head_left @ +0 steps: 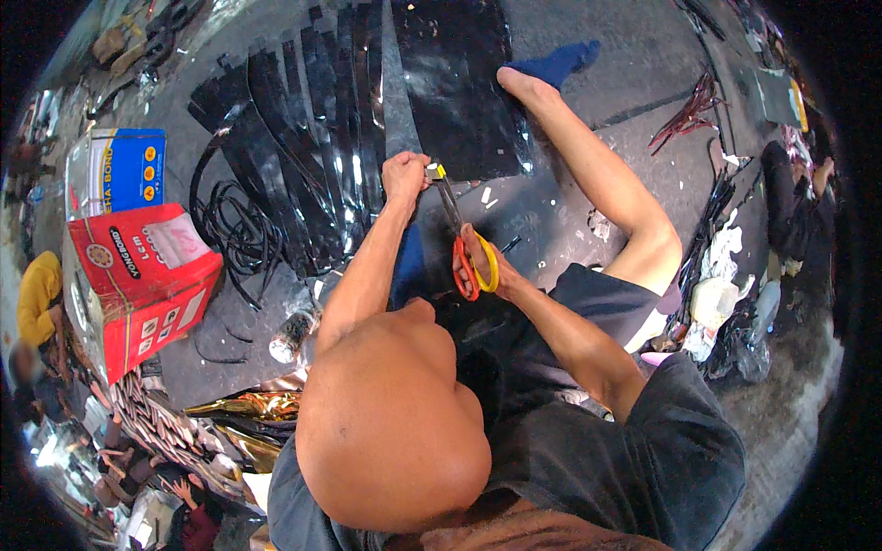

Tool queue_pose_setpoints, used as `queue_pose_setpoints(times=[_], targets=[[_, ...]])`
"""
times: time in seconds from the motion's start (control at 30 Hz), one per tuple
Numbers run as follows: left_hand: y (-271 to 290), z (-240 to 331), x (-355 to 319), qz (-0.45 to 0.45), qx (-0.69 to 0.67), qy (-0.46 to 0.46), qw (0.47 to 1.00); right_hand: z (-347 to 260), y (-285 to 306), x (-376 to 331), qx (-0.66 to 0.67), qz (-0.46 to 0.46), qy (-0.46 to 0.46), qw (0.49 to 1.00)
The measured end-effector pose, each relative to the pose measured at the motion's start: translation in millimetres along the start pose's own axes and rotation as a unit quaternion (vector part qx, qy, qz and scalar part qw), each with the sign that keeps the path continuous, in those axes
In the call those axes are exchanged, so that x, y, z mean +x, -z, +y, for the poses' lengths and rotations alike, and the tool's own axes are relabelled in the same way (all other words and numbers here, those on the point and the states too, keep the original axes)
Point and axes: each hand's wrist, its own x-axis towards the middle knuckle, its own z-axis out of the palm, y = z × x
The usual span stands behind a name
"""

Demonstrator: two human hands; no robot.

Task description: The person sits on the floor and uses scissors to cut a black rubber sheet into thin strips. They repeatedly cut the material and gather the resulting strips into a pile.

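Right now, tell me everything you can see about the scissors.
The scissors have one red and one yellow handle loop and long grey metallic-looking blades. The right hand holds them by the handles, blades pointing away from the person, tips near the left hand. Whether the blades are parted is unclear.

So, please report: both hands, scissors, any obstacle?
Right hand gripping scissors. Left hand curled near their tips, contents unclear. White scraps beside black sheet.
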Motion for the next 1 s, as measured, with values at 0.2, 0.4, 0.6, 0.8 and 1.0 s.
queue_pose_setpoints(times=[0.2, 0.4, 0.6, 0.8, 1.0], targets=[[3, 1, -3, -0.026, -0.034, 0.002, 0.999, -5, -3, -2, -0.003, 0.013, -0.016, 1.000], [1, 1, -1, -0.006, -0.065, 0.049, 0.997, -2, -4, 3, -0.013, 0.027, 0.017, 0.999], [-4, 10, -15, -0.001, -0.033, 0.087, 0.996, -4, -2, 5, 0.006, 0.064, 0.007, 0.998], [-6, -17, -24, -0.058, -0.006, 0.049, 0.997, -4, -1, 7, -0.011, 0.054, -0.011, 0.998], [-1, -10, -31, -0.058, 0.003, 0.037, 0.998, -4, 1, 12, -0.061, 0.049, -0.018, 0.997]])
